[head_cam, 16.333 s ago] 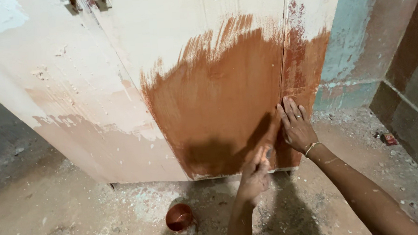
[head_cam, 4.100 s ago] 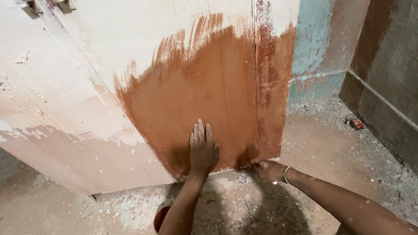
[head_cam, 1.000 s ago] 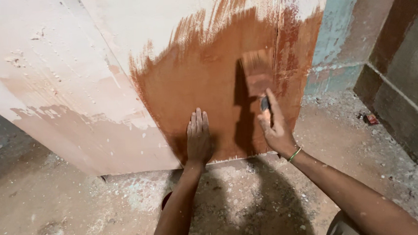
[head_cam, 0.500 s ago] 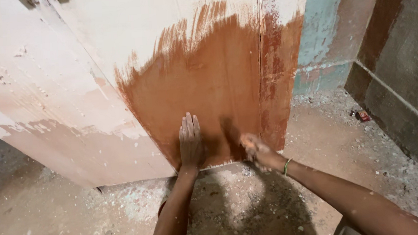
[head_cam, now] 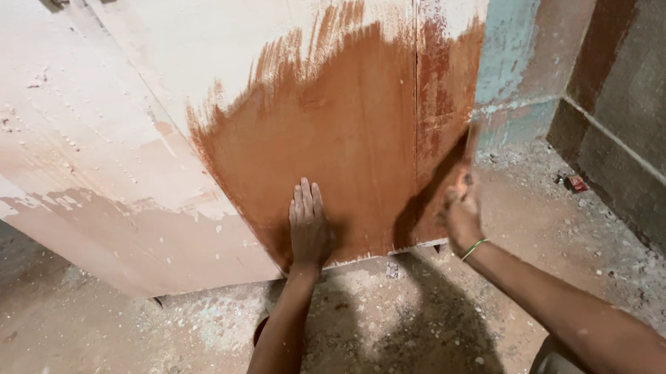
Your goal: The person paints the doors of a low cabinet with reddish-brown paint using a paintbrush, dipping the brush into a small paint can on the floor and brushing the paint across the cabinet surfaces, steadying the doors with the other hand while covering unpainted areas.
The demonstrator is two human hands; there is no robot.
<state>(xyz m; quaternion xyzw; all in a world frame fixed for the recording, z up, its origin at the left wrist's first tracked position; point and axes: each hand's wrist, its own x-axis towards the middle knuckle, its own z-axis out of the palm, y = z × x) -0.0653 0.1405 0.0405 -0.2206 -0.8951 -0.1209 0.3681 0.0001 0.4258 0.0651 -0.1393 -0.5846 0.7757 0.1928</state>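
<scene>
Only container around is a small reddish-brown paint pot (head_cam: 260,329) on the floor, and it's almost entirely hidden behind the person's left forearm, so just a sliver of its rim shows and whatever's in it can't be seen. As for packaging, there's a little red wrapper or scrap (head_cam: 577,183) lying on the floor off to the right, near the base of the dark grey wall (head_cam: 637,122); too small to say more.

The main thing is the cream-coloured door panel (head_cam: 115,146), standing upright on its bottom edge on the dusty concrete floor (head_cam: 89,356) and leaning back a bit. A big patch of rusty-brown paint (head_cam: 339,156) covers its lower right part, with streaky brush marks fanning upward at the top edge. A vertical seam runs through the patch on the right.

The left hand (head_cam: 308,227) is flat and open, fingers together pointing straight up, palm pressed against the painted area near the bottom edge. The right hand (head_cam: 462,214) is closed round a paintbrush (head_cam: 467,167) at the panel's lower right corner. The brush is blurred; its long axis looks to run up and slightly right, the tip touching the door's edge. A green bangle (head_cam: 474,248) sits on that wrist.
</scene>
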